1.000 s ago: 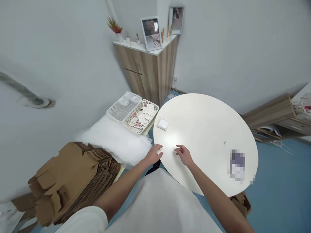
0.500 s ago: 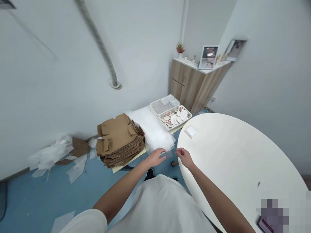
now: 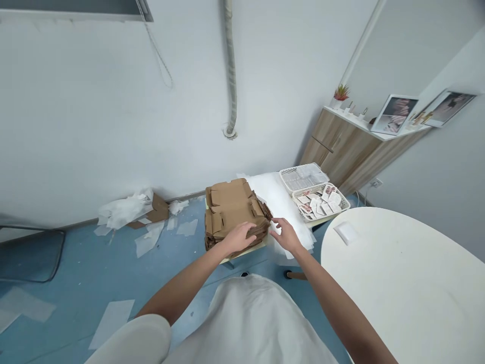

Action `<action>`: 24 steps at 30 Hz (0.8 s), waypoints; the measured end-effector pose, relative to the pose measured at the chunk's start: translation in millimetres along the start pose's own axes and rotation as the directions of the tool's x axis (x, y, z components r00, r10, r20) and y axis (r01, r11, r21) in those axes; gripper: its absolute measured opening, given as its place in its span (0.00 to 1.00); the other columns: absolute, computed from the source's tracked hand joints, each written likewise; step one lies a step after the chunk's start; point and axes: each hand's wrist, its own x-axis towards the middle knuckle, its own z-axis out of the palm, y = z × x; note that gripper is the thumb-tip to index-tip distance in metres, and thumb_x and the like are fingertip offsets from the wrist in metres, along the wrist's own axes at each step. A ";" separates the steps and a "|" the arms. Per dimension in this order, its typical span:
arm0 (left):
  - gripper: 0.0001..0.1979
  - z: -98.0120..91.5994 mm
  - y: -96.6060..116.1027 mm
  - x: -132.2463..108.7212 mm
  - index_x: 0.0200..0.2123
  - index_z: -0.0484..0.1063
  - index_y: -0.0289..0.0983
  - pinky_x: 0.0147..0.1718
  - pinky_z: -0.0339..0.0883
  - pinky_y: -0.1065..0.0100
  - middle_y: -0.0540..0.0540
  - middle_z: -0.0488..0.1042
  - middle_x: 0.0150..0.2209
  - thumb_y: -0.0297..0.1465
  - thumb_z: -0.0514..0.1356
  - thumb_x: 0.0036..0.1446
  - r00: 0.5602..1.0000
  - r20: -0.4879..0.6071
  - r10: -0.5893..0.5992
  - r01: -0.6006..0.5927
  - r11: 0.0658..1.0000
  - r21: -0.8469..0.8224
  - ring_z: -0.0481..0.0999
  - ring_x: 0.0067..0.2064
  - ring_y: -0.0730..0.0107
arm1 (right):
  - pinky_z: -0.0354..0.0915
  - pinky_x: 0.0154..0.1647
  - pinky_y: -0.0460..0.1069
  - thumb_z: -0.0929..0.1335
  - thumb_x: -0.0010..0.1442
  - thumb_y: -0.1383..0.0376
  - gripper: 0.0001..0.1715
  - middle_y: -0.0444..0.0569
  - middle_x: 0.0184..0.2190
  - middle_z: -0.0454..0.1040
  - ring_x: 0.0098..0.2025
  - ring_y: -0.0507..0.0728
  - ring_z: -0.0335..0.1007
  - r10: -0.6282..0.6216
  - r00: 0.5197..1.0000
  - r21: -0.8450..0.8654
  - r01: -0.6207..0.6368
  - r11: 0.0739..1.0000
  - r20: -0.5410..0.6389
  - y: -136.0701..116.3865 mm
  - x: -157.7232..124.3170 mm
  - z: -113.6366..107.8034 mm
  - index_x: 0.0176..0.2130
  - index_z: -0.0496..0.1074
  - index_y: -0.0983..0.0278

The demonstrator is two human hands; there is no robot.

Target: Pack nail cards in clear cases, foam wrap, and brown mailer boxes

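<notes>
A stack of flat brown cardboard boxes [image 3: 232, 199] lies on a low table in front of me. My left hand [image 3: 239, 237] is over the front edge of the stack, thumb apart from the fingers. At the stack's right front corner is my right hand [image 3: 286, 235], its fingers bent and parted from the thumb. Neither hand visibly grips anything; whether the fingertips touch the cardboard I cannot tell. Thin white packing sheets [image 3: 276, 194] lie just right of the stack, partly behind my right hand.
Two white plastic baskets, one with small printed cards [image 3: 321, 201] and one with clear packets [image 3: 304, 177], stand behind the sheets. A round white table [image 3: 401, 273] at right bears a small white packet [image 3: 346, 232]. Paper scraps [image 3: 127, 210] litter the blue floor at left.
My view has turned left, bringing the cardboard stack nearer the middle. Both hands have gone from the space beside the round table to the front and right corner of the stack.
</notes>
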 end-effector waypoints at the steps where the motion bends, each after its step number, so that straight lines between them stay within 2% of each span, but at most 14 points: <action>1: 0.20 -6.7 -8.8 -1.3 0.49 0.64 0.39 0.44 0.63 0.62 0.43 0.69 0.48 0.39 0.52 0.54 1.000 0.001 -0.008 0.008 1.000 0.016 0.69 0.48 0.59 | 0.63 0.40 0.51 0.65 0.52 0.61 0.24 0.51 0.45 0.66 0.38 0.55 0.67 -0.011 1.000 -0.059 0.011 0.998 0.005 -9.0 8.0 3.6 0.50 0.62 0.60; 4: 0.21 -20.1 -30.3 -2.3 0.49 0.64 0.38 0.42 0.63 0.62 0.41 0.68 0.48 0.40 0.51 0.54 0.999 0.018 -0.036 0.034 0.996 0.087 0.69 0.47 0.57 | 0.61 0.39 0.51 0.64 0.53 0.63 0.24 0.52 0.45 0.66 0.41 0.57 0.66 -0.020 0.999 -0.266 0.028 0.964 0.031 -31.9 29.5 12.4 0.50 0.61 0.60; 7: 0.22 -23.7 -42.5 0.5 0.49 0.64 0.37 0.41 0.62 0.61 0.40 0.69 0.47 0.41 0.53 0.52 0.998 0.021 -0.063 0.057 0.980 0.192 0.69 0.47 0.54 | 0.60 0.38 0.51 0.65 0.53 0.63 0.23 0.55 0.43 0.67 0.43 0.61 0.65 -0.010 0.998 -0.465 0.038 0.884 0.061 -46.4 47.9 19.5 0.49 0.61 0.61; 12: 0.24 -20.1 -47.7 10.3 0.46 0.65 0.36 0.38 0.63 0.60 0.38 0.70 0.42 0.44 0.56 0.48 0.994 0.049 -0.095 0.080 0.963 0.258 0.71 0.43 0.52 | 0.58 0.37 0.51 0.63 0.54 0.67 0.13 0.56 0.37 0.70 0.40 0.61 0.66 0.059 0.997 -0.592 -0.018 0.806 0.051 -49.6 66.4 33.3 0.41 0.66 0.63; 14: 0.25 -19.3 -48.7 13.8 0.45 0.66 0.36 0.38 0.63 0.61 0.38 0.71 0.42 0.45 0.57 0.47 0.992 0.059 -0.111 0.091 0.959 0.270 0.71 0.42 0.52 | 0.58 0.35 0.51 0.61 0.56 0.67 0.11 0.56 0.37 0.70 0.38 0.60 0.68 0.098 0.995 -0.563 -0.074 0.823 0.011 -46.4 68.6 37.1 0.40 0.67 0.64; 17: 0.23 -19.0 -50.9 15.5 0.44 0.67 0.36 0.38 0.63 0.62 0.38 0.71 0.42 0.44 0.57 0.48 0.990 0.081 -0.112 0.084 0.954 0.289 0.72 0.42 0.53 | 0.58 0.33 0.49 0.58 0.58 0.65 0.12 0.54 0.38 0.71 0.36 0.58 0.68 0.137 0.988 -0.434 -0.154 0.888 -0.071 -41.6 69.2 37.5 0.40 0.67 0.63; 21: 0.17 -18.5 -52.8 12.5 0.42 0.69 0.37 0.37 0.63 0.63 0.41 0.72 0.40 0.41 0.51 0.55 0.994 0.103 -0.040 0.010 0.962 0.273 0.72 0.41 0.58 | 0.58 0.33 0.48 0.58 0.57 0.61 0.13 0.50 0.33 0.72 0.34 0.56 0.68 0.217 0.969 -0.235 -0.239 0.942 -0.117 -37.3 69.1 30.9 0.38 0.66 0.63; 24: 0.16 -18.1 -52.6 10.3 0.36 0.71 0.37 0.36 0.63 0.63 0.41 0.73 0.36 0.36 0.46 0.59 0.993 0.119 0.011 -0.047 0.952 0.302 0.73 0.38 0.59 | 0.58 0.32 0.48 0.57 0.57 0.59 0.15 0.49 0.31 0.72 0.32 0.56 0.67 0.259 0.956 -0.109 -0.274 0.956 -0.135 -35.5 66.7 26.9 0.38 0.65 0.63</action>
